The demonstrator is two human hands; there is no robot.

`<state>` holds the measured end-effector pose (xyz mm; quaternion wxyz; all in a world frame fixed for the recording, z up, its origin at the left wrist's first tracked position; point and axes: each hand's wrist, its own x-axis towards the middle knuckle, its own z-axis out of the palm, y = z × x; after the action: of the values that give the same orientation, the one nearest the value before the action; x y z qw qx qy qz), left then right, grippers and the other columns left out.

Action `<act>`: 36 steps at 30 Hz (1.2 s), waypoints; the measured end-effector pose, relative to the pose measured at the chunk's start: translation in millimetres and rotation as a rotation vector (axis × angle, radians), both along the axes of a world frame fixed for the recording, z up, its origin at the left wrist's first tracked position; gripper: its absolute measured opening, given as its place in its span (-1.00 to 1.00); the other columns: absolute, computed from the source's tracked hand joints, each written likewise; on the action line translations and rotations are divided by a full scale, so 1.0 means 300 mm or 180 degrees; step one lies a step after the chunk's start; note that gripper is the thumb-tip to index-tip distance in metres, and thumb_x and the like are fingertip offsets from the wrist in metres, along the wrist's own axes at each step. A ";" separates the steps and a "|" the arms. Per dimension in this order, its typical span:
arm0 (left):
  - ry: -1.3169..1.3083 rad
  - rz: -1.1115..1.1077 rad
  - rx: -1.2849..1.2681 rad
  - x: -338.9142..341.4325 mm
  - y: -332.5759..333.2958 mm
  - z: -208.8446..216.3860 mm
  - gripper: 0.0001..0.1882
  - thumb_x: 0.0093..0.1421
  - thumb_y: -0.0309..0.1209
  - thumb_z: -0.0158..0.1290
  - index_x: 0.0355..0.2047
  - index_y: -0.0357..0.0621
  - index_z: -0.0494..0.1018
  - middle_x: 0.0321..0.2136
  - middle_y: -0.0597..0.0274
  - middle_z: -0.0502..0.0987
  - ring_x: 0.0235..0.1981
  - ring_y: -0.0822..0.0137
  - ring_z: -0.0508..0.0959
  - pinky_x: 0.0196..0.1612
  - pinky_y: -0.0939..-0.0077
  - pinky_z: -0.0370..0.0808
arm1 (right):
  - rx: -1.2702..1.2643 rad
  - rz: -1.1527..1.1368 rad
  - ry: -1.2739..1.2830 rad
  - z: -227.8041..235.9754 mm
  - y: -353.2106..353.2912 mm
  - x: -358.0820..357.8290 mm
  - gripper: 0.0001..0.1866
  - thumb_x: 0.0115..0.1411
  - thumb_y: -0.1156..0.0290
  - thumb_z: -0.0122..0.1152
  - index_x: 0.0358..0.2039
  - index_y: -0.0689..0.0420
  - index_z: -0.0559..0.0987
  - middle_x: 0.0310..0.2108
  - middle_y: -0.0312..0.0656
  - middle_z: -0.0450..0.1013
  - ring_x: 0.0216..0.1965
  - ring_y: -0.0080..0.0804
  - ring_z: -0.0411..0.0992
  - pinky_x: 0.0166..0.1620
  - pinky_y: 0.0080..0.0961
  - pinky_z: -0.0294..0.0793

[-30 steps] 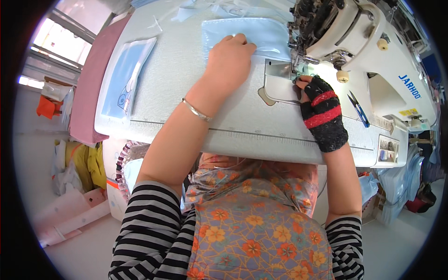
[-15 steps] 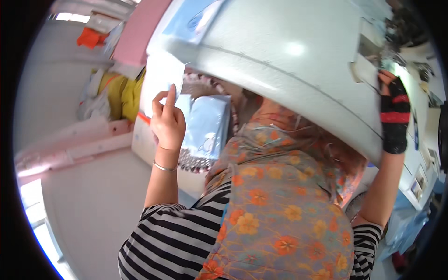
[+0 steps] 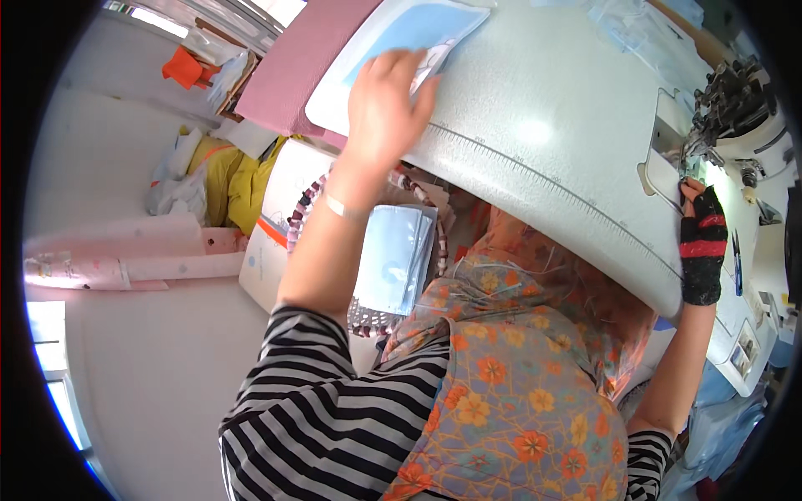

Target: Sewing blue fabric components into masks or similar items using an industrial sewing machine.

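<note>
One light-blue flat piece with white edges lies at twelve o'clock, at the left end of the worktop. The step in hand looks like a reach for this piece; lifting something so thin would call for fingertips under an edge, or a flat slide.

The left hand is over its near part, palm down, thumb spread from the bent fingers, so that grip is apart; whether it touches the piece, I cannot tell. Its forearm runs from eight o'clock up toward twelve.

At three o'clock the right hand, in a black fingerless glove with red bands, is beside the sewing machine, fingers bent toward its lit sewing area; what this grip holds, if anything, is hidden. Blue snips lie just beyond the glove.

Near the dial's centre, below the worktop's edge, a basket holds blue pouches.
</note>
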<state>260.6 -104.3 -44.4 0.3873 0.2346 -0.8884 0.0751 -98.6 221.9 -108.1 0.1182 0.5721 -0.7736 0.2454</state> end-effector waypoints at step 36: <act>-0.2311 -0.1980 0.1256 -0.494 0.466 0.067 -0.65 0.17 -0.42 -0.08 -0.05 -0.25 0.48 -0.33 -0.05 0.61 -0.28 -0.08 0.61 -0.17 0.08 0.54 | -0.0567 -0.0011 -0.0384 0.109 -0.009 0.145 -0.75 0.14 0.63 0.12 -0.17 0.16 0.61 0.00 -0.09 0.51 0.02 -0.12 0.48 0.10 -0.33 0.42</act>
<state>112.6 35.3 -24.3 0.0064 -0.0133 -0.9906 -0.1360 -55.1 219.1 -75.4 0.1222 0.5422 -0.7555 0.3469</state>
